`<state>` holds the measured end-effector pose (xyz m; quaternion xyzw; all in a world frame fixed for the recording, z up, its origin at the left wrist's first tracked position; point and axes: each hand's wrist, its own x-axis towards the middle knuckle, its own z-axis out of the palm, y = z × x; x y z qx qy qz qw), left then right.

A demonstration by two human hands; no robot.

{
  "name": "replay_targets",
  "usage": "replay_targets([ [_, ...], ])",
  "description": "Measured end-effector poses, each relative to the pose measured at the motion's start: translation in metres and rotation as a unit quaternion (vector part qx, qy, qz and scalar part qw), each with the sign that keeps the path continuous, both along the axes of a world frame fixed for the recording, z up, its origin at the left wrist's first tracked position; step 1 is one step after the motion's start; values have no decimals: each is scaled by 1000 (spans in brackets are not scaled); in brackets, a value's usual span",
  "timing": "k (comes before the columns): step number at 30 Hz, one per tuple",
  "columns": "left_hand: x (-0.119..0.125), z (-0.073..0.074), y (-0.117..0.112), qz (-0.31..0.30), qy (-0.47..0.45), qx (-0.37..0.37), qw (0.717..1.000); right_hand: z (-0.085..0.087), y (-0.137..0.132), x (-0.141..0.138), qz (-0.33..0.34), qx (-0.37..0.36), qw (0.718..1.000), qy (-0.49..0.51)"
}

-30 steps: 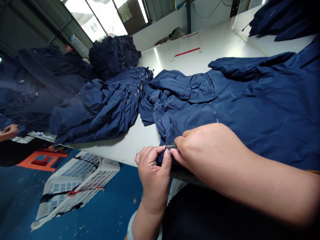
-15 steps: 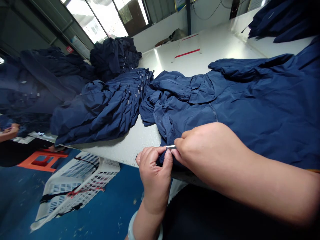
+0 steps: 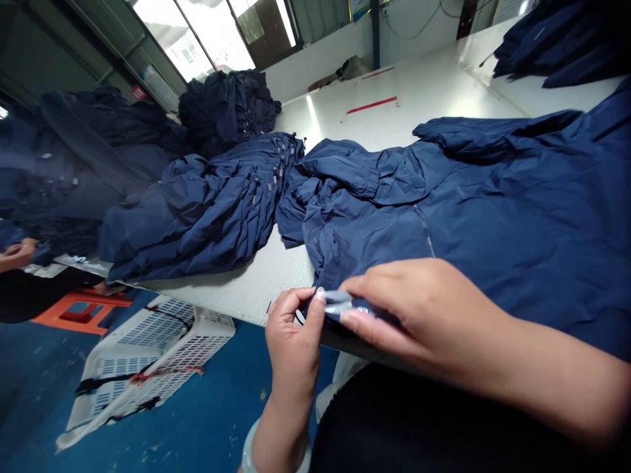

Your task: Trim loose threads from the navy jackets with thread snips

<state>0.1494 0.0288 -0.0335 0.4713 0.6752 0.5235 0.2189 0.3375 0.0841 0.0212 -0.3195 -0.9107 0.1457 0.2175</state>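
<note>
The person's right hand [image 3: 411,309] and left hand [image 3: 293,341] meet at the hem [image 3: 367,304] of a navy blue jacket [image 3: 493,223]. The jacket lies open on a white table [image 3: 256,289], and its hem sticks out past the table edge, maybe so the hands can get all the way around it. The right thumb and fingers are pressed together, clamped on the hem. The left fingers curl in and pinch the end of the same hem, right by a small shiny strip [image 3: 339,301]. Held up like this, the strip sits in plain view, but I cannot tell what it is made of. A zipper [image 3: 424,230] runs up the jacket. Just beside it, a big heap of navy jackets [image 3: 207,217] has small metal bits lined up in a row, as if laid that way to keep them neat. More dark jackets sit in a far pile [image 3: 227,112] and at the top corner [image 3: 557,46]. The table is smooth and shiny, with red tape lines [image 3: 372,105] on it. Below, a white plastic basket [image 3: 152,355] sits on the blue floor [image 3: 197,414] near an orange stool [image 3: 81,314]. Another person's hand [image 3: 17,253] shows at the far left.
</note>
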Motion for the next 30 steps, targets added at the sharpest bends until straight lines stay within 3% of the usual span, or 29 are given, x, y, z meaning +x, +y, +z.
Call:
replay_targets([
  [2, -4, 0, 0, 3, -31, -13, 999, -14, -8, 2, 18, -18, 1000, -15],
  [7, -12, -5, -3, 10, -64, -25, 998, -46, -21, 15, -34, -15, 995, -90],
  [12, -16, -11, -3, 20, -56, -25, 998, -62, -19, 28, -69, 36, 986, -146],
  [17, -23, -16, -7, 24, -4, -52, 998, -73, -20, 47, -84, 104, 987, -91],
  [23, -28, -26, -16, -11, 207, -63, 976, -71, -23, 71, -63, 102, 987, -104],
  [27, -28, -32, -19, -60, 390, -32, 918, -73, -24, 73, -51, 90, 985, -136],
  [30, -28, -34, -21, -82, 463, -44, 881, -78, -27, 75, -47, 85, 985, -145],
])
